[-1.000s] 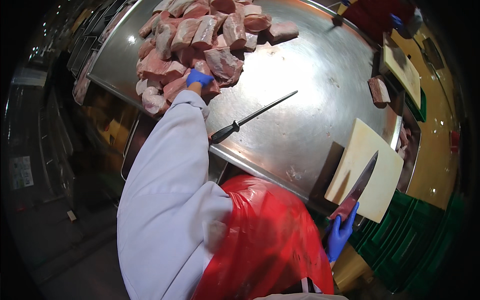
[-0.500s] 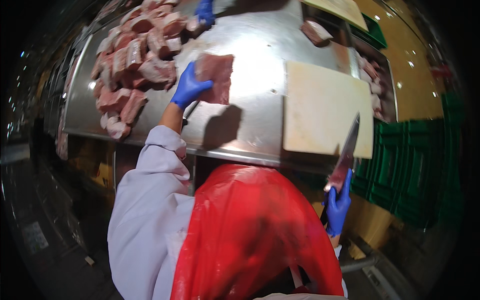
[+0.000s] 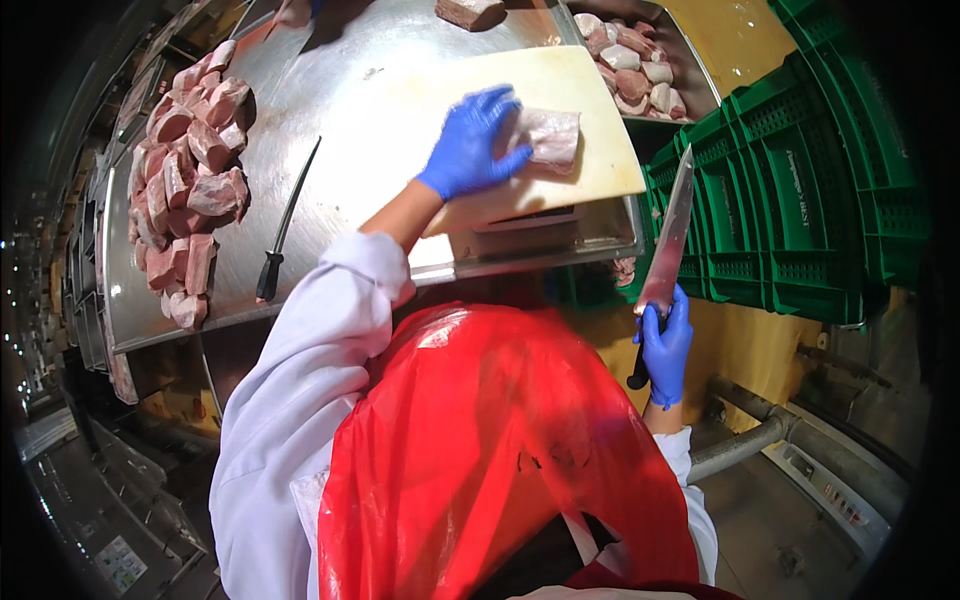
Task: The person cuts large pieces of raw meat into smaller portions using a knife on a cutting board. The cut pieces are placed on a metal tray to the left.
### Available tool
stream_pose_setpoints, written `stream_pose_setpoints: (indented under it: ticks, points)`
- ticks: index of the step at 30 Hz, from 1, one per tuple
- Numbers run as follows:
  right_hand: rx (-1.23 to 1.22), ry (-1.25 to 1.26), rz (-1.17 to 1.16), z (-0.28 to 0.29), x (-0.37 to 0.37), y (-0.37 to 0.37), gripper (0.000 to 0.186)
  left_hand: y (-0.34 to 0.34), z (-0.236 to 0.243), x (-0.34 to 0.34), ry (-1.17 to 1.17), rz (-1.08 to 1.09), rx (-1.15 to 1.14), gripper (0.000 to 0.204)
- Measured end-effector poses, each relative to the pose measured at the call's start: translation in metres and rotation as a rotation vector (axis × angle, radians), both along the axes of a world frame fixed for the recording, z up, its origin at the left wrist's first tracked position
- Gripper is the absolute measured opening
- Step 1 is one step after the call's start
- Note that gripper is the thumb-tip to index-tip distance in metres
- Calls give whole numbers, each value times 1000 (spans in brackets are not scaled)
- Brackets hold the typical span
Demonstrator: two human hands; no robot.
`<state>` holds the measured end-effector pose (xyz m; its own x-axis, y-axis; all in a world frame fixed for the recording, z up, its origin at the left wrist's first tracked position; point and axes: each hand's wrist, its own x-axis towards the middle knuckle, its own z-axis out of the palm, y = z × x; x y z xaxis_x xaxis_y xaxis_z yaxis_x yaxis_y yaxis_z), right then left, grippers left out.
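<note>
steel table (image 3: 330,150), green crates (image 3: 800,190)

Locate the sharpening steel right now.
Head view, left half: the sharpening steel lies on the steel table, between the pile of meat chunks and the cutting board, beyond both hands.

One cutting board (image 3: 440,110), one knife (image 3: 668,235), one sharpening steel (image 3: 285,225), two gloved hands (image 3: 470,145).

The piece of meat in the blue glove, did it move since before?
Yes. The left hand carried the meat piece rightward from the steel table onto the cutting board.
</note>
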<state>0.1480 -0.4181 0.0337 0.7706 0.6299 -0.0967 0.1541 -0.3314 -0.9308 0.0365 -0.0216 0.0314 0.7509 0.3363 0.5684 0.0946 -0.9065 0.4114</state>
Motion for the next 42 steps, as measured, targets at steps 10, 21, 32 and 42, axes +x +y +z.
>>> stream_pose_setpoints:
  ticks: [10,21,32,42]
  points:
    - [285,178,130,-4,35,85,38,113,-60,20,-108,-24,-586,54]
    - [529,303,114,-41,67,147,41,78,-25,22,42,-107,-660,58]
    - [550,401,88,-19,54,125,41,7,17,74,759,81,52,100]
    - [310,306,-161,-37,43,36,50,132,8,-111,-512,-78,-1595,47]
